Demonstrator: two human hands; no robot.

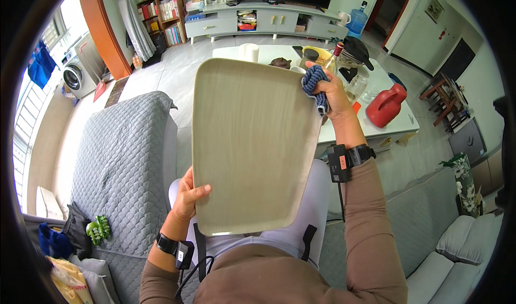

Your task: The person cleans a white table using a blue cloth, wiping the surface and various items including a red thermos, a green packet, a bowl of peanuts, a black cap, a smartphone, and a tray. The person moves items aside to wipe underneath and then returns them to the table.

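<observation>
A large beige tray (pixel 250 143) with a raised rim and rounded corners is held up over my lap. My left hand (pixel 189 194) grips its lower left edge, thumb on the face and fingers behind. At the upper right corner, my right hand (pixel 334 95) is closed on a bunched blue knitted cloth (pixel 316 85), which presses against the tray's rim. The tray's underside and the fingers behind it are hidden. Both wrists wear black straps with small boxes.
Beyond the tray stands a white table (pixel 395 113) bearing a red jug (pixel 386 106), a bottle (pixel 334 57), a glass jar (pixel 357 88), a black cap (pixel 358 52) and a white paper roll (pixel 249 52). Grey quilted seating (pixel 121 159) lies left, with a green massager (pixel 99 230) on it.
</observation>
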